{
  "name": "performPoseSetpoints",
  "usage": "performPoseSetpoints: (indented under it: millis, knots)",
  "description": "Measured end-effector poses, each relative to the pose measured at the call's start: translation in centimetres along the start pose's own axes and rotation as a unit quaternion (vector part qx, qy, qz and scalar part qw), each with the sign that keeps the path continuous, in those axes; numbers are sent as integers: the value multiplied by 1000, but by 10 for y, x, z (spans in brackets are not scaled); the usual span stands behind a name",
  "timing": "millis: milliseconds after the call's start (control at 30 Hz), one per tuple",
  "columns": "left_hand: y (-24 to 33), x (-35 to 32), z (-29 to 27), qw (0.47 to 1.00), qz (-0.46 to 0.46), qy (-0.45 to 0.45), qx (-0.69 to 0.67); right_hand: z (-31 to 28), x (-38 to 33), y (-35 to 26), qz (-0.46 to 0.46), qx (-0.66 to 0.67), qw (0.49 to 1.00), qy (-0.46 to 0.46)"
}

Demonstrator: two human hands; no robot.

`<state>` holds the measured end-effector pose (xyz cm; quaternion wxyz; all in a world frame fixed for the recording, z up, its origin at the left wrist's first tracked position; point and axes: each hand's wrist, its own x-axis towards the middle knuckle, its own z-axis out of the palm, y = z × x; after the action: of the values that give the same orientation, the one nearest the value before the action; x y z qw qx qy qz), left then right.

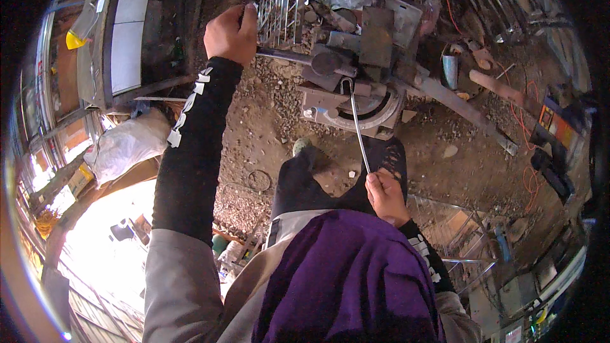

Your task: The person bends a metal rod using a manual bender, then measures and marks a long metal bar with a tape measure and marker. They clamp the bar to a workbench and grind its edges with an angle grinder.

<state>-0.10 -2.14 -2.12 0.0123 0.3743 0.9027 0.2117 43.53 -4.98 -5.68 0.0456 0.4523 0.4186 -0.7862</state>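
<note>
Gravelly dirt floor (260, 121), metal bending machine (356, 82) standing on it, white sack (127, 143), orange cable (530, 181)

Dirt floor (254, 121) with gravel and debris. A white sack (127, 143) lay at the left beside a dark cabinet (127, 32) with pale panels. A wire grid (279, 0) stood at the top. Orange cable (524, 121) trailed across the ground at the right. A long steel bar (467, 114) lay near it. Strong sunlight glared at the lower left (108, 228).
</note>
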Motion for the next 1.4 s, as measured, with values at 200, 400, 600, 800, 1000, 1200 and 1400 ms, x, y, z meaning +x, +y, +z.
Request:
performPoseSetpoints:
  millis: [200,400,600,800,1000,1200,1400]
  knots:
    - [-5,-1,4,1000,12,17,3,-6,0,-3,7,-12,1000,-16]
    - [-3,-1,3,1000,5,17,-13,-11,-2,-6,37,-1,999,-13]
    - [-2,-1,1,1000,4,7,-10,-17,-1,-15,43,-4,998,-44]
    - [-3,-4,2,999,10,33,-39,-10,0,1,29,-5,999,-17]
    - [-6,-19,-3,972,81,215,-58,26,-7,9,46,81,994,50]
    - [43,-178,-7,888,-164,16,-430,47,-1,28,-14,113,989,99]
    - [124,-272,55,513,-378,-289,-715,43,-14,35,4,252,966,48]
